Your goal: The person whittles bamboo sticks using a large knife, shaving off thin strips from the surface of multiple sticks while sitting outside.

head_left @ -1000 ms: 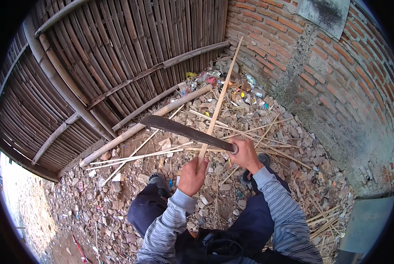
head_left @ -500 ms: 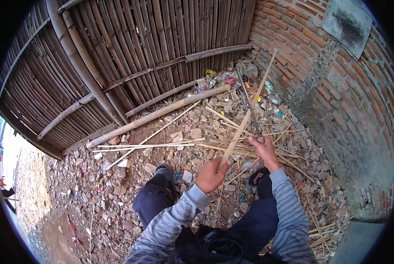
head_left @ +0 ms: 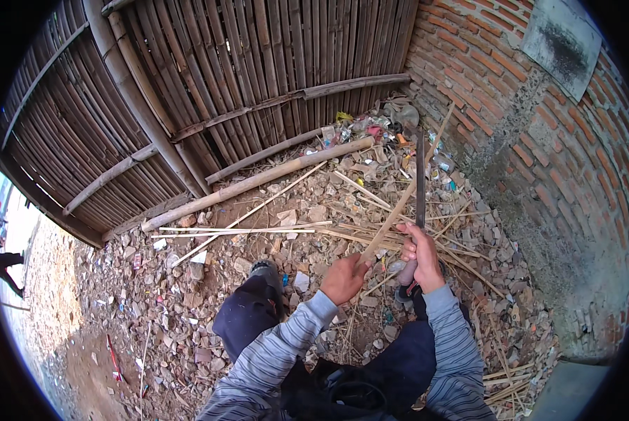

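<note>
Matt dry bamboo strip (head_left: 399, 210), dull metal blade (head_left: 420, 179)

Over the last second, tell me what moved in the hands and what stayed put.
The right hand swung the long blade from lying crosswise to pointing up and away, alongside the bamboo strip. The left hand keeps gripping the strip's lower end. The thick pole and the fence have not moved.
</note>
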The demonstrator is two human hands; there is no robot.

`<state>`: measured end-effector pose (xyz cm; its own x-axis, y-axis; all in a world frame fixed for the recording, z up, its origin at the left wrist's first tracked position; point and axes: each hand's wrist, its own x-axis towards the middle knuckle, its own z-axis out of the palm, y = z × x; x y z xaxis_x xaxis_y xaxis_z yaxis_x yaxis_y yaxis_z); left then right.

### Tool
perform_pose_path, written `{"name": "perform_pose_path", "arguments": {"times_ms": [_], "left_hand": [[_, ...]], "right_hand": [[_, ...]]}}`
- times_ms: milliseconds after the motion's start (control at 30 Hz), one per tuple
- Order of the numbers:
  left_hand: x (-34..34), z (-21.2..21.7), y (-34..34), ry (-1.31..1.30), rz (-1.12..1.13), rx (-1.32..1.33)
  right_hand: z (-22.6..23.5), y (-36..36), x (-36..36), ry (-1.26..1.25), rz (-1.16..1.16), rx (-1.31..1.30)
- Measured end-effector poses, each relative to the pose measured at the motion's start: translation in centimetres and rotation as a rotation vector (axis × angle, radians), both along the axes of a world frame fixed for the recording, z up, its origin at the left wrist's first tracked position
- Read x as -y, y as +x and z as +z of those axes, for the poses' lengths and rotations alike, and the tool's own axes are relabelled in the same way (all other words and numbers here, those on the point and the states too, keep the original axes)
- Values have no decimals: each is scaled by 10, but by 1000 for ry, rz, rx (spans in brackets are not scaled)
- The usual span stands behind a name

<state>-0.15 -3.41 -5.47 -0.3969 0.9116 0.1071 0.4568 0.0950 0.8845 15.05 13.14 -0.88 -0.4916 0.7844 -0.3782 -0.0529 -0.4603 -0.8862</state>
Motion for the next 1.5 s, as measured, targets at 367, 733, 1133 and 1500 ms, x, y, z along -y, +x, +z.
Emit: {"name": "perform_pose_path", "arguments": {"times_ms": [367,733,1133,1500], "left_hand": [[-24,-102,-35,31,197,17],[22,-244,-28,-291,412,35],[-4,-9,18,-130,60,905],[2,93,-7,-207,-405,1366]], "right_hand": [[17,15,4,90,-56,24],[20,18,14,74,3,35],[22,23,13,185,6,101],[21,13,22,639,22,54]]}}
